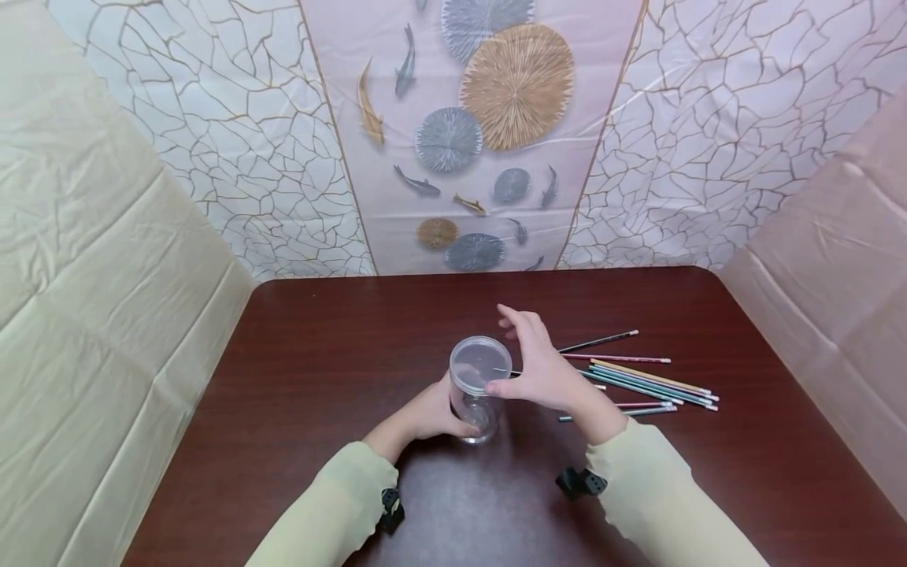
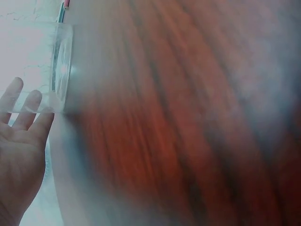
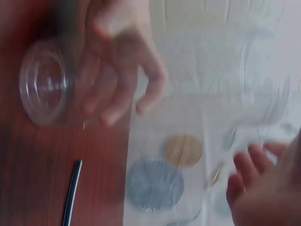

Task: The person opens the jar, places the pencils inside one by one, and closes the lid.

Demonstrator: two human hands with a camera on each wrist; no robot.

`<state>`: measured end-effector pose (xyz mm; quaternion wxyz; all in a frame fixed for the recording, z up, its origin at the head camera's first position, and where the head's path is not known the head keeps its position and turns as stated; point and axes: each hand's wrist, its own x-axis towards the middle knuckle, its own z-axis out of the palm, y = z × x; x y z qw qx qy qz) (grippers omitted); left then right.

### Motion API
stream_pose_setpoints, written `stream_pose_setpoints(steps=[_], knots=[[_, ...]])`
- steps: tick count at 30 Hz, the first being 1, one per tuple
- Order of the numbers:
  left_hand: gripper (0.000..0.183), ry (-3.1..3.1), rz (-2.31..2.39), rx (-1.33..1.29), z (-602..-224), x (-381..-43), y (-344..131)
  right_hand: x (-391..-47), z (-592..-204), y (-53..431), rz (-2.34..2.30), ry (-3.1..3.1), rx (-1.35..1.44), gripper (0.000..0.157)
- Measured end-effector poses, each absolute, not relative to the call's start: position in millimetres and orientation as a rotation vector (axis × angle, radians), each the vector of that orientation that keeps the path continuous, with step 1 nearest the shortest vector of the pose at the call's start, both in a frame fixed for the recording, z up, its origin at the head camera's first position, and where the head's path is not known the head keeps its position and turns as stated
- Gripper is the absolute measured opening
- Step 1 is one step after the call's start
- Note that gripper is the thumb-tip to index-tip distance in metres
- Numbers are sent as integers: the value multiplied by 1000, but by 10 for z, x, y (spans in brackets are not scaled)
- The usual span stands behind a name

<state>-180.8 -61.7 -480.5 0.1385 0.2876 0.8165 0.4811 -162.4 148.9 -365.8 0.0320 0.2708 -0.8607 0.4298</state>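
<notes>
Two pale sleeves [image 1: 326,504] come in at the near edge, with two small black devices [image 1: 391,510], one at each wrist. Beyond them are two bare hands and one clear jar [image 1: 485,413], near the middle of the dark red table [image 1: 340,339]. The left hand [image 1: 425,413] is clamped round the jar's left side, low down, thumb across the near face. The right hand [image 1: 542,366] has its thumb at the rim and its fingers spread apart to the right of it, not closed round anything. So the jar sits inside the left grip and just left of the right palm. It stands upright, long axis vertical, mouth up; whether its base touches the table, I cannot tell. Right of the jar lie roughly ten pencils [image 1: 652,381], overlapping too much for a sure count, most running left to right with their pale ends to the right. One black pencil [image 1: 597,342] slants away at the back. Farthest off hangs one patterned cloth [image 1: 397,216] with fish and round shapes
</notes>
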Motion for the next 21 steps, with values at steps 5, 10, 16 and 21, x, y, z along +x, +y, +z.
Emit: stream_pose_setpoints(steps=[5,10,16,21], knots=[[89,2371,1408,837,-4805,-1794,-618,-1407,-3682,1278,1073,-2622,456,99],[93,2350,1458,829,-4824,-1789,-611,-1306,-3742,1109,948,-2613,317,103],[88,2226,1556,829,-4803,-1759,-577,-1301,-3803,1055,896,-2546,326,88],[86,2120,1630,863,-4615,-1692,-562,-1327,-3812,1087,973,-2514,388,82]])
